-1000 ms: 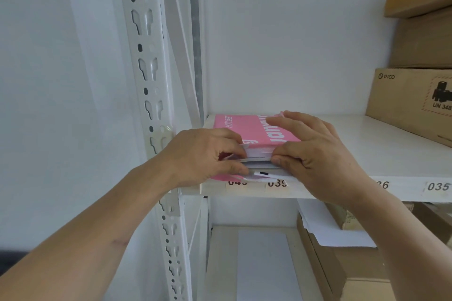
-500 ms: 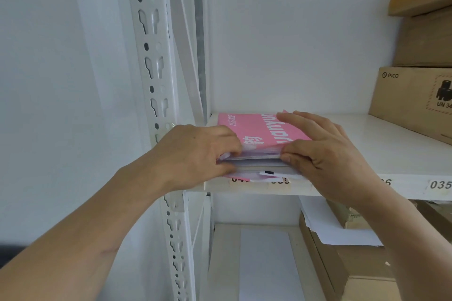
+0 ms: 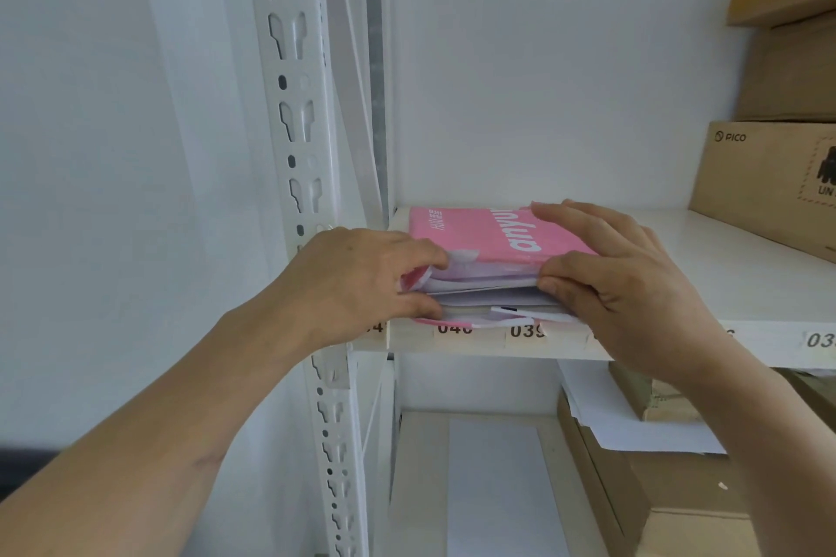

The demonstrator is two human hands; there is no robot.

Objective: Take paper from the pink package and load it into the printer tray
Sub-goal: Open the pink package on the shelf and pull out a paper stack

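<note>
Left hand [image 3: 362,276] and right hand [image 3: 610,280] pinch paper [image 3: 484,285] inside the pink package [image 3: 479,233]; fingertips hidden within the wrapper.

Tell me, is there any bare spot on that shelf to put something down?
Yes: the white shelf is bare between the pink package and the PICO box on the right. The left end is crowded: both the left hand and right hand work at the package's open end, hard against the slotted upright.

One pink paper package [image 3: 479,235] at twelve o'clock; two hands, left hand [image 3: 357,280] and right hand [image 3: 624,280]; three cardboard boxes [image 3: 769,181] stacked at two o'clock; one perforated shelf upright [image 3: 294,140] at ten o'clock.
</note>
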